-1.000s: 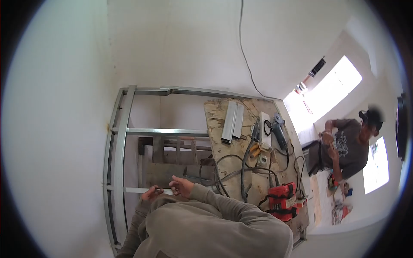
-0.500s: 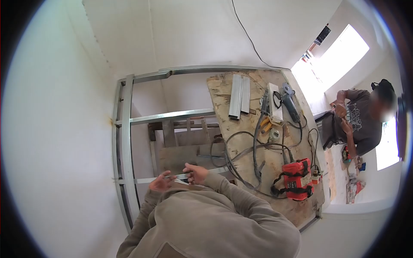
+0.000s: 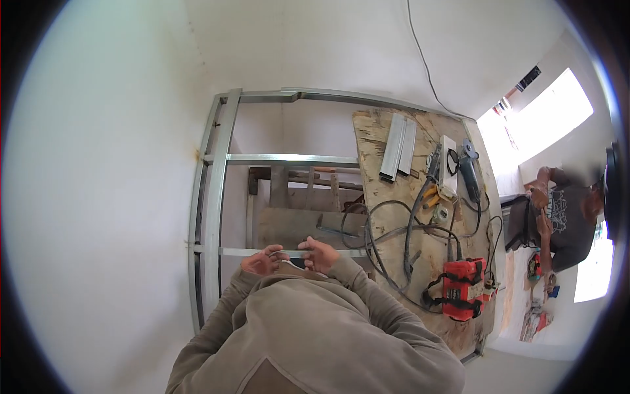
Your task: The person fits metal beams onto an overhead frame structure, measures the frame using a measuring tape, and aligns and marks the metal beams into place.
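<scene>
My left hand (image 3: 264, 261) is in front of my body near the lower metal crossbar (image 3: 237, 252), palm inward and fingers loosely bent and apart. A short gap away, my right hand (image 3: 320, 256) faces it with its forefinger and thumb spread. I see nothing held in either hand. A thin white edge (image 3: 293, 264) shows between them, too small to name. Both hands are over the open part of a metal stud frame (image 3: 215, 190). A worn plywood sheet (image 3: 374, 141) covers the right part of that frame.
On the plywood are metal channel pieces (image 3: 398, 148), an angle grinder (image 3: 469, 171), a tape measure (image 3: 441, 214), yellow-handled pliers (image 3: 430, 197), coiled cables (image 3: 371, 240) and a red welding machine (image 3: 463, 289). A co-worker (image 3: 564, 217) stands at right. White walls (image 3: 118, 171) enclose the left.
My view has turned, so the frame and tools appear further right. My hands remain in front of me, and my right hand's fingers are more spread than before.
</scene>
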Demonstrator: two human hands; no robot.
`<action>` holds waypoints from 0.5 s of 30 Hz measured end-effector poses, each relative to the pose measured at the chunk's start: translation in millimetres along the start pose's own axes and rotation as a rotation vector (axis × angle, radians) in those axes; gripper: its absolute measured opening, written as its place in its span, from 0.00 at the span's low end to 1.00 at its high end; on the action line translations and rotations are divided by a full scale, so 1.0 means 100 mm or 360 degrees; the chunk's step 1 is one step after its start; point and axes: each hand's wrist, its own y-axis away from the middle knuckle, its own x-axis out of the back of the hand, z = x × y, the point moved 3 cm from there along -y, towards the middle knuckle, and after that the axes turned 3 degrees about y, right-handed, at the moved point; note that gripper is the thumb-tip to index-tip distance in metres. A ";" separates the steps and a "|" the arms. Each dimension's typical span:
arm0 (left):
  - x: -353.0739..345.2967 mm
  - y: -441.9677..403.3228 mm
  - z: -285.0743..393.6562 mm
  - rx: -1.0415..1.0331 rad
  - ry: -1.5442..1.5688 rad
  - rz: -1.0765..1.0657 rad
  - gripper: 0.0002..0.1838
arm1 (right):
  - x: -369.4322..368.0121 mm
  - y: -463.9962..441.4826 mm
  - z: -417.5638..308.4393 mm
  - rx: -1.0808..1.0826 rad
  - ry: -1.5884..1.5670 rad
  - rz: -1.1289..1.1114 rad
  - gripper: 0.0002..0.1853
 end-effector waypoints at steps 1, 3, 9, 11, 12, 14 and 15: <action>0.01 0.00 -0.01 -0.0017 -0.0002 0.0067 0.25 | -0.01 0.00 0.00 0.0061 -0.0034 -0.0179 0.21; 0.03 -0.01 -0.03 -0.0078 -0.0009 0.0198 0.22 | 0.02 0.01 0.00 0.0079 0.0006 -0.0160 0.21; 0.29 -0.01 -0.09 0.0063 -0.0095 0.0458 0.25 | -0.13 0.11 -0.03 0.0027 0.0027 -0.0154 0.23; 0.00 -0.02 0.01 0.0121 -0.0249 0.0467 0.27 | 0.11 -0.03 0.05 -0.0181 0.0279 0.0280 0.23; -0.03 -0.04 0.02 0.0131 -0.0261 0.0417 0.28 | 0.14 -0.02 0.07 -0.0122 0.0192 0.0160 0.24; -0.05 -0.08 0.03 0.0148 -0.0289 0.0306 0.28 | 0.04 0.07 0.01 0.0000 0.0021 -0.0074 0.24; 0.04 -0.07 -0.01 0.0163 -0.0227 0.0416 0.28 | -0.02 0.12 0.01 0.0038 -0.0016 -0.0166 0.25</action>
